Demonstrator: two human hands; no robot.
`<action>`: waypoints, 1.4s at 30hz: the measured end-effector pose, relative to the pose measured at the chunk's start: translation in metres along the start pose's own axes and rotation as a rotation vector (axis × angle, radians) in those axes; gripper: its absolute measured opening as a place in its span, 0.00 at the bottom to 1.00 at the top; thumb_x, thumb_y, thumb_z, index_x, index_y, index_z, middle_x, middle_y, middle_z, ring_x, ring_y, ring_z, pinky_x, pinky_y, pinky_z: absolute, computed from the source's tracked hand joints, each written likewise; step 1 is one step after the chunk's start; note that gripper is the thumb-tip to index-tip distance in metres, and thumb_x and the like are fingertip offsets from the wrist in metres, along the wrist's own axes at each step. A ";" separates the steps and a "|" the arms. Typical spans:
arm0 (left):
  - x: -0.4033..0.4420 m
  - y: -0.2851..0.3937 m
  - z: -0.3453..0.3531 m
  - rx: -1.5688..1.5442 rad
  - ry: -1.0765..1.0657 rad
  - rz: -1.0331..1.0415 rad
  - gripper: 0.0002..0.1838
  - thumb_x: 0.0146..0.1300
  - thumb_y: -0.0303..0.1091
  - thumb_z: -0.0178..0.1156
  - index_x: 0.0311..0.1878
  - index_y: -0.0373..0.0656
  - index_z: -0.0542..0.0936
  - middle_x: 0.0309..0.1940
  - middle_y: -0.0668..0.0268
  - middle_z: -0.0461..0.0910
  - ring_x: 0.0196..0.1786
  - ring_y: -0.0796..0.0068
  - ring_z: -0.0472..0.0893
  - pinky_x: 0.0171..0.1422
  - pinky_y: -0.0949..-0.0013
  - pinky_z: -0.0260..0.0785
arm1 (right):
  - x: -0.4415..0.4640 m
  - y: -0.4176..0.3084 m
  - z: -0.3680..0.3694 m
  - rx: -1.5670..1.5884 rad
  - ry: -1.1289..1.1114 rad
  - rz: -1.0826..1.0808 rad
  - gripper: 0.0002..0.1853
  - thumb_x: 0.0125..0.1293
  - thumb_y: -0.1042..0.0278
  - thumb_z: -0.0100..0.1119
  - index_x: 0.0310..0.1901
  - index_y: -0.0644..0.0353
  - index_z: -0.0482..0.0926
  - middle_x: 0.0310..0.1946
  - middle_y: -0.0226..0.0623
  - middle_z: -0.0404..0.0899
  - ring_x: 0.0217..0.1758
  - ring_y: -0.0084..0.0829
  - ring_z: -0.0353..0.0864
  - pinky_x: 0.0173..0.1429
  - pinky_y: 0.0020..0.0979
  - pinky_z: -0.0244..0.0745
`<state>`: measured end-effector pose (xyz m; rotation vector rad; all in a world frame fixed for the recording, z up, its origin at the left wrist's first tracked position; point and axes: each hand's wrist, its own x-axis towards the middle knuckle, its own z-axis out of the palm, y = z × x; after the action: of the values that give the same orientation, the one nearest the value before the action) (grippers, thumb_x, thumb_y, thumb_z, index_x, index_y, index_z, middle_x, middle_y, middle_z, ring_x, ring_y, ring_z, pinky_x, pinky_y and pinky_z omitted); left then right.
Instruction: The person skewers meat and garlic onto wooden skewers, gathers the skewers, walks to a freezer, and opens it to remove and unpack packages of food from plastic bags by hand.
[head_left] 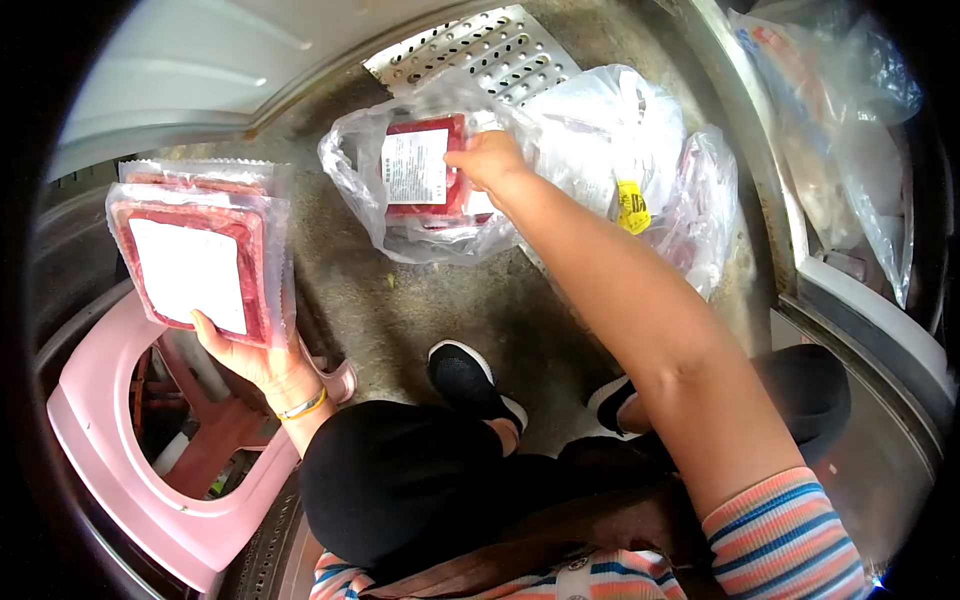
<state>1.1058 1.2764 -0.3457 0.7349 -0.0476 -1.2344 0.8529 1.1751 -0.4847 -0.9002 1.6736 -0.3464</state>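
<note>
Flat, squarish packs of deep-red contents, sealed in clear film with crimped edges, are seen in two places. A stack of packs [200, 262] is gripped from below in the left hand [262, 362], thumb over the front, held up beside a pink stool [95, 415]. Another pack [428, 165] is pinched at its side by the right hand [490, 163] (the fingers behind it are hidden), within the mouth of an open clear bag [375, 235] on the floor [375, 320]. The hands are kept well apart. On the left stack a large white label [187, 272] is shown, its face washed out; on the other, fine dark print is carried but cannot be read. Dark marks, likewise illegible, are borne by a yellow tag [632, 207].
</note>
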 end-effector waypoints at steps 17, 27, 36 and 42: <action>-0.003 -0.016 0.012 -0.018 -0.077 0.055 0.38 0.53 0.43 0.62 0.64 0.39 0.59 0.59 0.56 0.67 0.61 0.55 0.67 0.66 0.48 0.58 | -0.106 -0.038 -0.135 0.627 -0.184 -0.386 0.13 0.65 0.68 0.52 0.50 0.58 0.72 0.42 0.27 0.77 0.41 0.16 0.75 0.45 0.21 0.73; -0.013 -0.021 0.016 -0.057 -0.049 0.093 0.35 0.56 0.41 0.61 0.64 0.41 0.60 0.58 0.56 0.68 0.61 0.54 0.67 0.68 0.48 0.55 | -0.118 -0.037 -0.141 0.734 -0.151 -0.465 0.12 0.66 0.70 0.50 0.51 0.60 0.71 0.44 0.31 0.78 0.43 0.19 0.78 0.45 0.22 0.76; -0.016 -0.021 0.019 -0.061 -0.086 0.083 0.33 0.57 0.39 0.60 0.64 0.40 0.60 0.60 0.59 0.68 0.61 0.60 0.69 0.66 0.54 0.61 | -0.114 -0.029 -0.154 0.781 -0.164 -0.483 0.14 0.66 0.70 0.50 0.52 0.60 0.72 0.48 0.33 0.77 0.48 0.23 0.77 0.54 0.28 0.72; -0.017 -0.018 0.021 -0.055 -0.073 0.086 0.33 0.57 0.39 0.60 0.63 0.40 0.61 0.59 0.58 0.68 0.61 0.60 0.68 0.65 0.54 0.61 | -0.104 -0.021 -0.169 0.884 -0.133 -0.512 0.15 0.67 0.70 0.47 0.54 0.63 0.70 0.50 0.36 0.76 0.53 0.26 0.75 0.57 0.30 0.71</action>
<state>1.0754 1.2788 -0.3332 0.6339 -0.1036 -1.1752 0.7108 1.1970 -0.3460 -0.6256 0.9655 -1.2290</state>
